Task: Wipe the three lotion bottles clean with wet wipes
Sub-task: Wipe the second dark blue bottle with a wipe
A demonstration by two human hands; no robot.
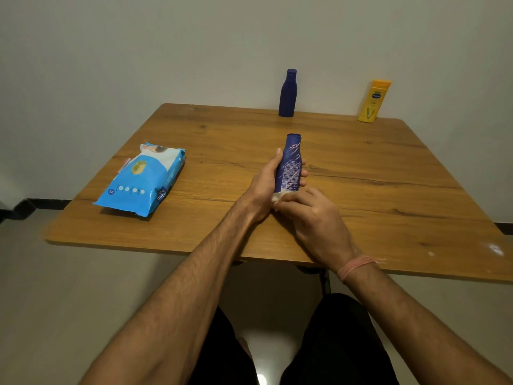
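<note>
Wiping the base of the held bottle

Left hand (pixel 263 184) wraps the blue lotion bottle (pixel 290 165) above mid-desk (pixel 388 176); right hand (pixel 311 212) seemingly pinches a wet wipe (pixel 277 196) at its base. Light, stiff, likely slippery when wet: grip the waist.

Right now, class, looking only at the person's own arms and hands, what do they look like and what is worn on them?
Both forearms are bare, with no sleeves in view. The right hand has a band of thin pinkish-red threads wound round its wrist. The left hand and its wrist carry nothing: no watch, ring or glove shows.
</note>
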